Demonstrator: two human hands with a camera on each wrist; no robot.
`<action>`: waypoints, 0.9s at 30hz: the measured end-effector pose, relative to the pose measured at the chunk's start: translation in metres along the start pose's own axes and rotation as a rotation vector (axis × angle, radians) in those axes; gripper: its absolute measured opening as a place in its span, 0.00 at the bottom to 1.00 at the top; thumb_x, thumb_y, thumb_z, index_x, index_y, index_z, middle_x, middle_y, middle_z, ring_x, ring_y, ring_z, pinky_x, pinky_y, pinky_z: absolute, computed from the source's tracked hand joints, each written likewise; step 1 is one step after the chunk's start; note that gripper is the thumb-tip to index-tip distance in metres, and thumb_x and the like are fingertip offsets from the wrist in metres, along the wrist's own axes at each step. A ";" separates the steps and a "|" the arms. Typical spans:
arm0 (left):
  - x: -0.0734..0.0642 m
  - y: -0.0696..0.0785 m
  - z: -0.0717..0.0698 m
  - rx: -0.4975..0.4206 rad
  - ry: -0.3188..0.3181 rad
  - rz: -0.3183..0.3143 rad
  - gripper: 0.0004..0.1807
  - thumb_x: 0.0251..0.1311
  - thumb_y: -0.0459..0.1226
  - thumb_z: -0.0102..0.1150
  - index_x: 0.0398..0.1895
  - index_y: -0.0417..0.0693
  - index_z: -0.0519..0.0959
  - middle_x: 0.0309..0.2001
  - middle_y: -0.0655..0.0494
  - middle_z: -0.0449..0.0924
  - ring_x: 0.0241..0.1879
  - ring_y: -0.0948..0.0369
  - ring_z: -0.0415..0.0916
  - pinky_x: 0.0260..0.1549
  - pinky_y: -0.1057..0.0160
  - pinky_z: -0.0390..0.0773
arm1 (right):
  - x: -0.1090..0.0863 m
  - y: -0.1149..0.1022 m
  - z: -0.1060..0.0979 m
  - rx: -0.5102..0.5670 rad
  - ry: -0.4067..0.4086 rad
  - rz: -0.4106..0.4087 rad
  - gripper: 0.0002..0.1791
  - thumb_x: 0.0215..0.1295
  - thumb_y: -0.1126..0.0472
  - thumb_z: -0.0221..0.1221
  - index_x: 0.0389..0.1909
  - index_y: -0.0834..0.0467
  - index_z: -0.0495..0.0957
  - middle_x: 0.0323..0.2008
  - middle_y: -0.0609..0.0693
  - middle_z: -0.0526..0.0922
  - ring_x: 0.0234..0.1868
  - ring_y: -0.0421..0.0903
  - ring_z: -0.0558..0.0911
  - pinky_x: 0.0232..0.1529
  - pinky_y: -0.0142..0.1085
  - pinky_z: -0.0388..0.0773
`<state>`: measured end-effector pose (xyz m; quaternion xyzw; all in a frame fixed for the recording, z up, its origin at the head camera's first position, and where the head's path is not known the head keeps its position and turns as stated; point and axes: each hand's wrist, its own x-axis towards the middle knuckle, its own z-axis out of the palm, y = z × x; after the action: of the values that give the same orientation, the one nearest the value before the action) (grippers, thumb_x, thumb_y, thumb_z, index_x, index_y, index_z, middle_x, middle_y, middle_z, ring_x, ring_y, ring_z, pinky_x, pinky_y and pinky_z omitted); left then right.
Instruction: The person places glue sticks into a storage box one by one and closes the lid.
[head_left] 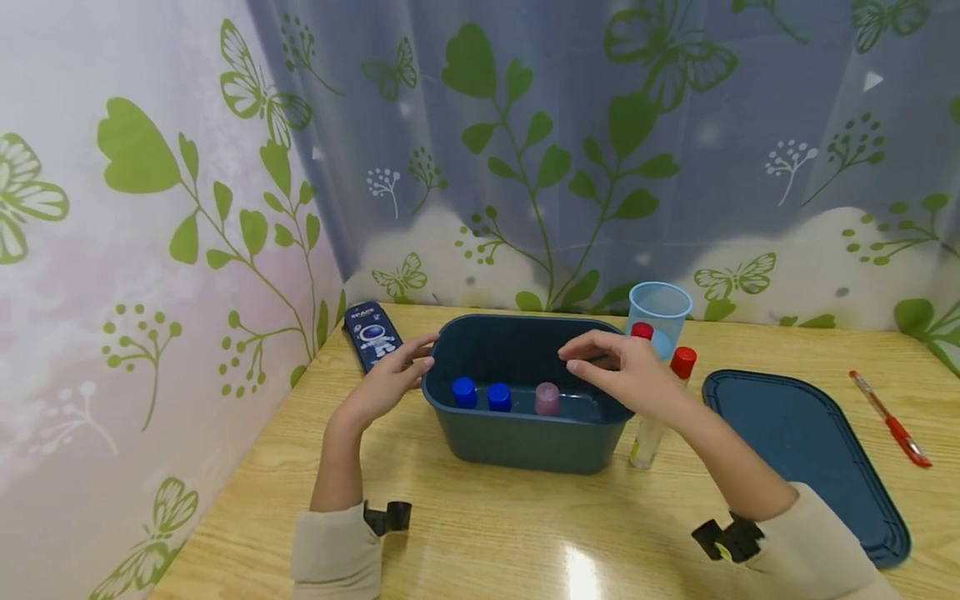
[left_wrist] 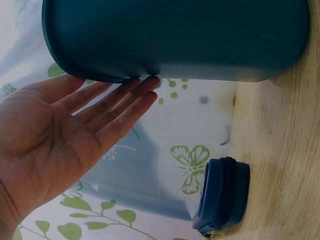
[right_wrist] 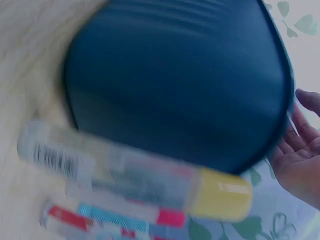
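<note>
A deep dark-blue bin (head_left: 525, 437) stands on the table, with two blue-capped items and a pink-topped item (head_left: 547, 400) inside. Its bottom end hides how tall these are. My left hand (head_left: 390, 379) rests its extended fingertips against the bin's left end; the left wrist view shows the palm (left_wrist: 55, 135) and loosely straight fingers. Over the right part of the bin hovers my right hand (head_left: 633, 367), fingers bent loosely and thumb apart, with nothing visible between them. Just outside the bin's right end stand clear bottles with red caps (head_left: 682, 362), partly hidden behind the right forearm.
Behind the bottles is a translucent light-blue cup (head_left: 660, 304). A dark-blue lid (head_left: 795, 450) lies at the right, with a red pen (head_left: 892, 421) beyond it. At the back left lies a navy space-print pencil case (head_left: 371, 333). A patterned curtain (head_left: 480, 167) borders the table.
</note>
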<state>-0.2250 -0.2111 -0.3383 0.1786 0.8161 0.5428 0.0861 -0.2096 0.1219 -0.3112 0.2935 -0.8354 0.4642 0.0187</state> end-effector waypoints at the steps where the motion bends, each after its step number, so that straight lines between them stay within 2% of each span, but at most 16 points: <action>1: 0.000 0.000 0.000 0.001 0.001 0.000 0.24 0.72 0.39 0.39 0.69 0.46 0.56 0.65 0.40 0.55 0.62 0.47 0.57 0.56 0.48 0.63 | -0.003 -0.001 -0.005 -0.026 0.016 0.000 0.11 0.65 0.58 0.57 0.46 0.58 0.78 0.43 0.52 0.80 0.40 0.51 0.80 0.39 0.36 0.78; 4: 0.000 -0.001 0.000 0.005 0.002 -0.002 0.25 0.72 0.40 0.39 0.69 0.46 0.56 0.65 0.40 0.55 0.62 0.47 0.57 0.56 0.48 0.63 | -0.016 -0.002 -0.020 -0.114 0.059 0.011 0.12 0.66 0.56 0.55 0.47 0.56 0.78 0.44 0.49 0.79 0.41 0.49 0.80 0.38 0.39 0.77; 9: -0.001 -0.002 -0.001 0.010 0.004 -0.003 0.25 0.72 0.40 0.39 0.69 0.46 0.55 0.66 0.40 0.54 0.62 0.47 0.57 0.56 0.48 0.63 | -0.038 0.003 -0.038 -0.190 0.114 0.088 0.14 0.66 0.54 0.55 0.48 0.56 0.77 0.46 0.52 0.78 0.42 0.51 0.79 0.38 0.43 0.76; 12: -0.001 -0.001 -0.001 0.008 0.006 -0.004 0.25 0.72 0.40 0.38 0.69 0.46 0.55 0.66 0.40 0.54 0.63 0.46 0.56 0.57 0.47 0.62 | -0.049 0.012 -0.043 -0.226 0.125 0.081 0.14 0.66 0.56 0.55 0.49 0.59 0.77 0.45 0.54 0.78 0.43 0.53 0.78 0.39 0.46 0.76; 14: -0.002 -0.001 -0.001 0.005 0.007 -0.005 0.25 0.72 0.40 0.38 0.70 0.46 0.55 0.66 0.39 0.54 0.63 0.46 0.55 0.57 0.46 0.61 | -0.055 0.020 -0.043 -0.243 0.128 0.072 0.15 0.66 0.58 0.55 0.50 0.60 0.76 0.46 0.55 0.78 0.44 0.55 0.77 0.41 0.48 0.76; 18: -0.002 -0.001 -0.001 0.002 0.005 -0.003 0.25 0.72 0.40 0.38 0.70 0.45 0.54 0.66 0.39 0.54 0.63 0.46 0.55 0.57 0.45 0.60 | -0.067 0.034 -0.039 -0.241 0.117 0.094 0.17 0.65 0.58 0.56 0.53 0.60 0.73 0.48 0.55 0.77 0.44 0.55 0.78 0.39 0.44 0.78; 23: -0.001 0.000 0.000 0.007 0.003 0.000 0.25 0.72 0.40 0.38 0.70 0.45 0.54 0.66 0.39 0.54 0.63 0.46 0.55 0.57 0.46 0.62 | -0.074 0.042 -0.030 -0.196 0.089 0.139 0.21 0.64 0.58 0.57 0.55 0.61 0.70 0.50 0.58 0.75 0.43 0.56 0.79 0.38 0.41 0.79; 27: 0.000 -0.001 0.000 -0.001 -0.004 0.009 0.26 0.72 0.40 0.38 0.70 0.44 0.54 0.65 0.38 0.53 0.63 0.45 0.55 0.57 0.45 0.60 | -0.078 0.046 -0.025 -0.212 0.116 0.151 0.20 0.63 0.60 0.58 0.54 0.61 0.70 0.47 0.60 0.75 0.41 0.57 0.80 0.34 0.43 0.79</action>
<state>-0.2254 -0.2112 -0.3398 0.1831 0.8147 0.5435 0.0853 -0.1745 0.1966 -0.3560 0.1991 -0.8969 0.3899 0.0630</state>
